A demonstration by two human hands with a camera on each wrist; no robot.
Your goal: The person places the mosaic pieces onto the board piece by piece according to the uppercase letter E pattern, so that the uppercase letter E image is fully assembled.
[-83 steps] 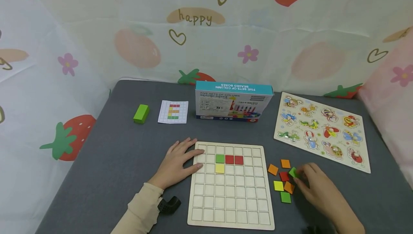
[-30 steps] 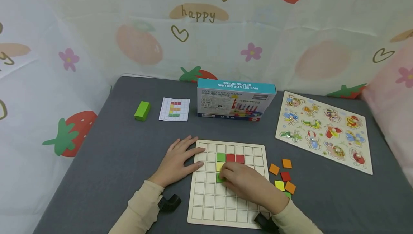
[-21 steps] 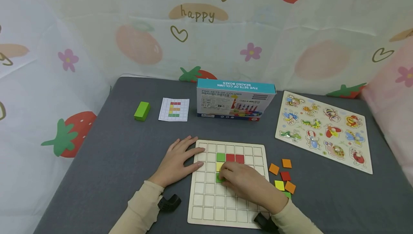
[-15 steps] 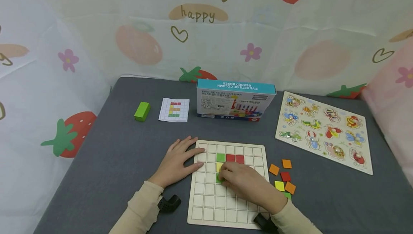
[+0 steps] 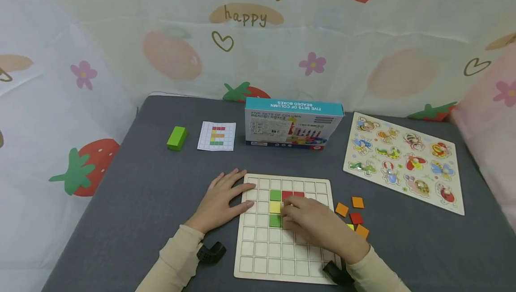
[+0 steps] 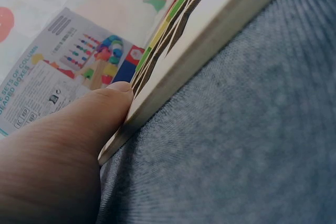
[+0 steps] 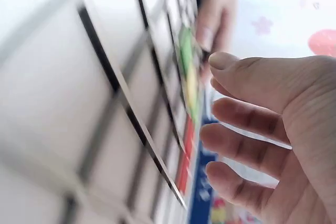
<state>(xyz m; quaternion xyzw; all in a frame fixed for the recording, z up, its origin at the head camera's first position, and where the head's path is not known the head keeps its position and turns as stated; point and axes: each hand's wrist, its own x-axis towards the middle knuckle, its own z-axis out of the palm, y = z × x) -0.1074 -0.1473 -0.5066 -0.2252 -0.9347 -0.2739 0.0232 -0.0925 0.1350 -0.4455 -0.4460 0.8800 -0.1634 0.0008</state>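
A pale gridded wooden board (image 5: 266,250) lies on the dark cloth. Set in its cells are a green tile (image 5: 275,195), a yellow tile (image 5: 275,207) and a lower green tile (image 5: 275,221) in a column, with two red tiles (image 5: 287,194) beside the top one. My left hand (image 5: 219,200) rests at the board's left edge, fingers stretched, thumb (image 6: 113,100) touching the rim. Just right of the column hovers my right hand (image 5: 318,220). Its thumb and fingers are loosely bent and apart in the right wrist view, with nothing between them.
Loose orange tiles (image 5: 357,202), a red tile (image 5: 356,218) and a partly hidden yellow tile (image 5: 350,227) lie right of the board. Behind stand a toy box (image 5: 294,124), a pattern card (image 5: 217,136), a green block (image 5: 177,138) and an insect puzzle (image 5: 403,162).
My right hand carried a green tile from the loose pile to the cell below the yellow tile, let it go, and moved slightly right. My left hand stayed put.
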